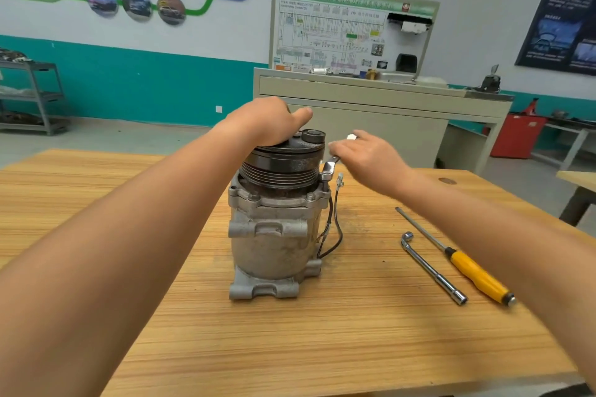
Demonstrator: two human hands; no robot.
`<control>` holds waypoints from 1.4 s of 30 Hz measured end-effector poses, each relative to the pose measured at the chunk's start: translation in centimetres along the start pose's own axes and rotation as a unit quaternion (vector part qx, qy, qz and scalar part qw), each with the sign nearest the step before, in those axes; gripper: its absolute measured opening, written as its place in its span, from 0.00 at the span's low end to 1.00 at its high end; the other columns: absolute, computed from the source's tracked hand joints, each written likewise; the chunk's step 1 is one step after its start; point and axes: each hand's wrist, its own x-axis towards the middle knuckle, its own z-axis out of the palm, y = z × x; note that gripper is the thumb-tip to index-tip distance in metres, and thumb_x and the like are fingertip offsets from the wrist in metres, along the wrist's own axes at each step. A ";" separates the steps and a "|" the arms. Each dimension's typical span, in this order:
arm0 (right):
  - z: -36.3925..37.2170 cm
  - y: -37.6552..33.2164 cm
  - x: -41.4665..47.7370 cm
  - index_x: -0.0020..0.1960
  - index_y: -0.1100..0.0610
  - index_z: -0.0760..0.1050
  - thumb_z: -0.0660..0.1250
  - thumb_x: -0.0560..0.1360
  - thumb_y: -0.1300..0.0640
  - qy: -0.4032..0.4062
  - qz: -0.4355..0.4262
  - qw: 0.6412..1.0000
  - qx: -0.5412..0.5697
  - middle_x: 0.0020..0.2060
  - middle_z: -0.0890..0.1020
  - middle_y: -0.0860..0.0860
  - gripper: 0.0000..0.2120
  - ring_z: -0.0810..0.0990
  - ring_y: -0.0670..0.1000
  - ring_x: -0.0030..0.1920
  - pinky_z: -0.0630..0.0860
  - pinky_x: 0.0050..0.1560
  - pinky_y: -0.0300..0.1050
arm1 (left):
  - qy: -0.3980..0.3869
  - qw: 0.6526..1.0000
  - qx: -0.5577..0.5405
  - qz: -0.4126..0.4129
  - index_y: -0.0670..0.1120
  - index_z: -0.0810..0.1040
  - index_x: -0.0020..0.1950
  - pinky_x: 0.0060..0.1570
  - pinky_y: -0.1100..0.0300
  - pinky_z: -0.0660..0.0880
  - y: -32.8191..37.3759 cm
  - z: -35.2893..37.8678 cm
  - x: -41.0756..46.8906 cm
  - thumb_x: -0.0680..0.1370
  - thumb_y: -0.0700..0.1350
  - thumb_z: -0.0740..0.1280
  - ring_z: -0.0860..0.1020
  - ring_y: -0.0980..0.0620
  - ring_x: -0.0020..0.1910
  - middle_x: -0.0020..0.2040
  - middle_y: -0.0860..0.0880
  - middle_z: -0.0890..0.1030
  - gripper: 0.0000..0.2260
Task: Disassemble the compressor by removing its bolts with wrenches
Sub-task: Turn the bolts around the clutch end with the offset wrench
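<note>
Left hand (pixel 264 121): we rest it on the pulley (pixel 283 167); fingers hidden on the far side, so we cannot tell their grip.
Compressor (pixel 271 235): upright, mid-table (pixel 129 348), pulley on top.
Wrench (pixel 329 167): ring end at the compressor's right flange.
Right hand (pixel 367 161): our fingers curl round the wrench.
Socket wrench (pixel 432 267), screwdriver (pixel 474 271): lying near right, side by side.

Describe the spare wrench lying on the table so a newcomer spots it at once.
On the wooden table, right of the upright compressor, two tools lie side by side. The wrench is the nearer to the compressor: an all-metal bar with a bent socket end, unlike the yellow-handled screwdriver beside it.
</note>
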 end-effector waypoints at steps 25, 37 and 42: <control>-9.5 -4.8 -2.2 0.60 0.55 0.75 0.54 0.79 0.43 -0.186 0.330 0.895 0.234 0.58 0.78 0.50 0.21 0.75 0.52 0.56 0.70 0.51 0.44 | -0.018 1.000 0.008 -0.018 0.43 0.73 0.64 0.52 0.51 0.69 0.2 -0.4 -0.4 0.79 0.57 0.54 0.72 0.43 0.54 0.62 0.42 0.76 0.22; -9.9 -5.9 -1.4 0.62 0.53 0.73 0.53 0.81 0.52 -0.236 0.204 0.950 -0.014 0.44 0.81 0.52 0.14 0.79 0.54 0.43 0.74 0.40 0.45 | -0.016 1.000 0.003 -0.017 0.43 0.72 0.65 0.49 0.53 0.68 0.1 -0.2 -0.3 0.79 0.57 0.54 0.71 0.45 0.50 0.62 0.42 0.76 0.23; -9.6 -7.5 -1.3 0.65 0.59 0.64 0.56 0.76 0.65 -0.263 0.099 0.944 -0.174 0.26 0.60 0.50 0.17 0.57 0.50 0.23 0.53 0.21 0.41 | -0.016 1.000 0.000 -0.020 0.43 0.73 0.65 0.52 0.51 0.69 0.2 -0.3 -0.5 0.79 0.57 0.55 0.73 0.42 0.56 0.62 0.41 0.76 0.23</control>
